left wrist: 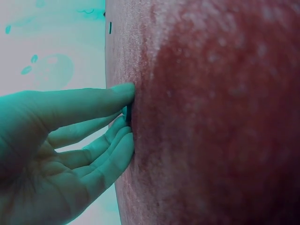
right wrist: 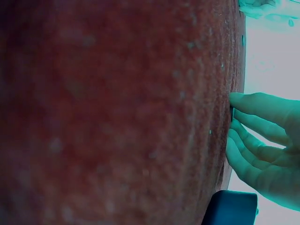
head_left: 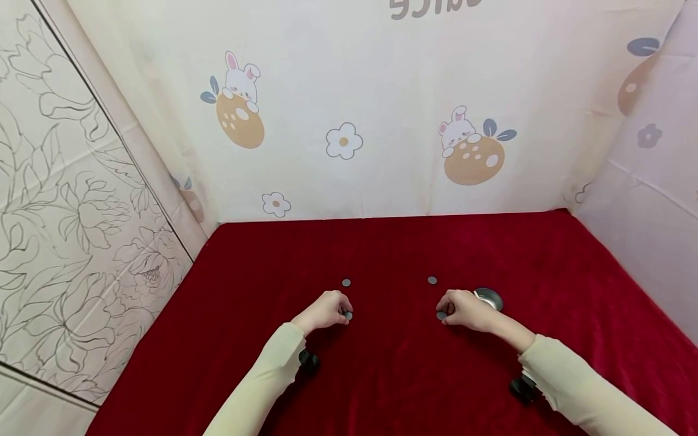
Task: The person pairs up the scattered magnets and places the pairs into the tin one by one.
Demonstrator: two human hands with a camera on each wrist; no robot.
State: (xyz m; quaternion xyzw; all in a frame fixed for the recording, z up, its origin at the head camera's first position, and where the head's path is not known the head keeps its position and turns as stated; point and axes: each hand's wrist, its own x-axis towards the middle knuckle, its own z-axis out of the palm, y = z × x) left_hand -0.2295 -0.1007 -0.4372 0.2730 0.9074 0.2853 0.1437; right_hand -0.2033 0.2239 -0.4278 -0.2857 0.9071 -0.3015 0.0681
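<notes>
Landmark: the dish (head_left: pixel 492 297). Nearest, on this side of it, black gadgets (head_left: pixel 308 362) at the cuffs of pale sleeves (head_left: pixel 564 366). Right hand (head_left: pixel 465 310) just left of the dish, overlapping it from here; thumb and fingertips pinch the right disc (head_left: pixel 442 315), on the side away from the dish. Left hand (head_left: pixel 329 310) well left of the dish, pinching the left disc (head_left: pixel 348 315) on its dishward side. Right hand clearly nearer the dish. Discs round, no long axis; held flat at cloth level, whether touching I can't tell. Left of the dish and slightly beyond: far-right disc (head_left: pixel 432 280), then far-left disc (head_left: pixel 346 283), on red cloth (head_left: pixel 392 248). Behind the dish, curtain (head_left: pixel 392 121).
</notes>
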